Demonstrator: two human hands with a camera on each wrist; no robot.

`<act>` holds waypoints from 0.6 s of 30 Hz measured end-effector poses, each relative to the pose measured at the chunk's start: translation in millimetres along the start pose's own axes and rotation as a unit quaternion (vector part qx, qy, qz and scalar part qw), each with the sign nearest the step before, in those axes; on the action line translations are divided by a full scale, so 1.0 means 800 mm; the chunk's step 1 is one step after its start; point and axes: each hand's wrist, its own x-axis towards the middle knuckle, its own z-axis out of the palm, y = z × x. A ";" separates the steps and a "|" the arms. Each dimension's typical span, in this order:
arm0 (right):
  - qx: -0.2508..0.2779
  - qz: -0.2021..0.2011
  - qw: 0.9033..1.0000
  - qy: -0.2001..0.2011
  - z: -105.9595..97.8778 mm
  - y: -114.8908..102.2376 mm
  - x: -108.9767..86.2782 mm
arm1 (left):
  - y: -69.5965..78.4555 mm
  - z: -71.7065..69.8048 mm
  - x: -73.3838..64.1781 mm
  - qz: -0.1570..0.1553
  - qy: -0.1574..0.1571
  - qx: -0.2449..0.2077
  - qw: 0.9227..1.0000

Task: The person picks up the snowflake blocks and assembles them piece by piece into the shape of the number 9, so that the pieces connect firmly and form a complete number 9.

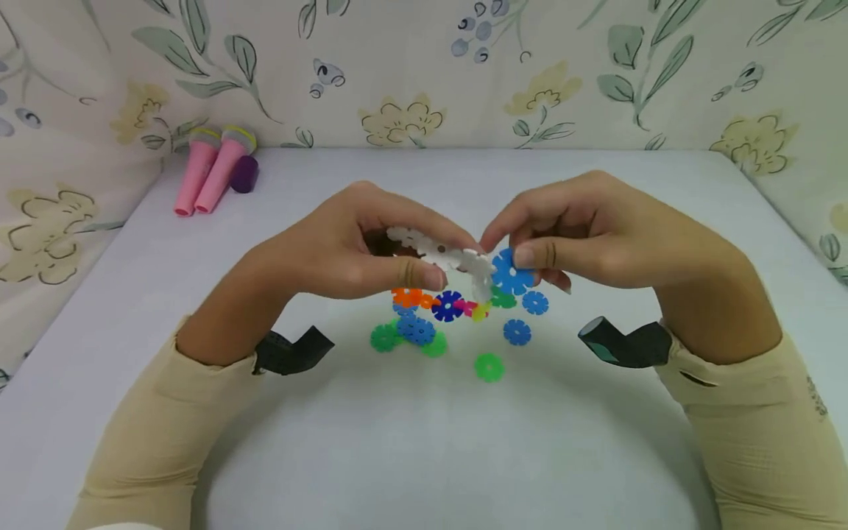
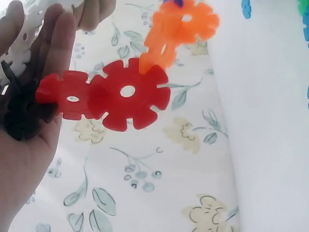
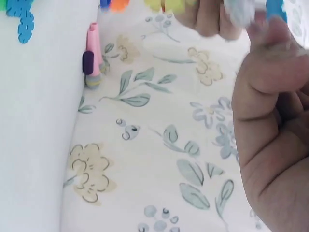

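My left hand point(image 1: 351, 246) grips a chain of interlocked plastic snowflake discs, with white discs point(image 1: 440, 254) between thumb and fingers. In the left wrist view a black disc point(image 2: 29, 113) lies against the palm, and red discs point(image 2: 128, 96) and orange discs point(image 2: 193, 21) follow on from it. The head view shows a dark blue disc point(image 1: 448, 306), a pink disc point(image 1: 466, 308) and a yellow disc point(image 1: 480, 313) below the hands. Thumb and fingers of my right hand point(image 1: 589, 228) pinch a blue disc point(image 1: 512, 274) right at the white end.
Loose discs lie on the white table point(image 1: 424, 449) below the hands, among them a bright green disc point(image 1: 489, 367), a blue disc point(image 1: 517, 332) and a blue cluster point(image 1: 416, 330). Two pink toy microphones point(image 1: 221, 173) and a purple cylinder point(image 1: 244, 174) are at the back left, before floral fabric point(image 1: 424, 66).
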 end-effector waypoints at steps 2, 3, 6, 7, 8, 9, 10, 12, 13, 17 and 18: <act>0.011 -0.011 0.999 0.037 0.011 -0.042 0.016 | 0.000 0.000 -0.001 -0.001 0.018 0.025 1.000; 0.015 -0.014 0.999 0.047 0.013 -0.048 0.019 | 0.000 0.001 -0.001 -0.003 0.026 0.036 0.999; 0.015 -0.021 0.997 0.077 0.018 -0.058 0.022 | -0.004 0.003 -0.002 0.005 0.049 0.068 0.997; 0.014 -0.023 0.996 0.090 0.018 -0.059 0.021 | -0.003 0.004 -0.002 0.009 0.060 0.074 0.995; 0.014 -0.023 0.994 0.105 0.019 -0.060 0.021 | -0.002 0.006 -0.001 0.014 0.072 0.081 0.994; 0.018 -0.024 0.992 0.119 0.020 -0.060 0.021 | -0.002 0.008 0.000 0.022 0.082 0.086 0.993; 0.020 -0.020 0.991 0.134 0.021 -0.060 0.020 | -0.001 0.010 0.002 0.032 0.091 0.090 0.991; 0.031 -0.008 0.986 0.161 0.023 -0.062 0.021 | 0.004 0.015 0.006 0.049 0.111 0.093 0.988; 0.031 0.002 0.984 0.174 0.025 -0.063 0.021 | 0.004 0.017 0.007 0.054 0.117 0.098 0.987; 0.032 0.036 0.975 0.217 0.032 -0.067 0.026 | 0.006 0.022 0.010 0.071 0.134 0.141 0.978; 0.031 0.042 0.973 0.224 0.033 -0.067 0.028 | 0.007 0.022 0.010 0.072 0.137 0.150 0.977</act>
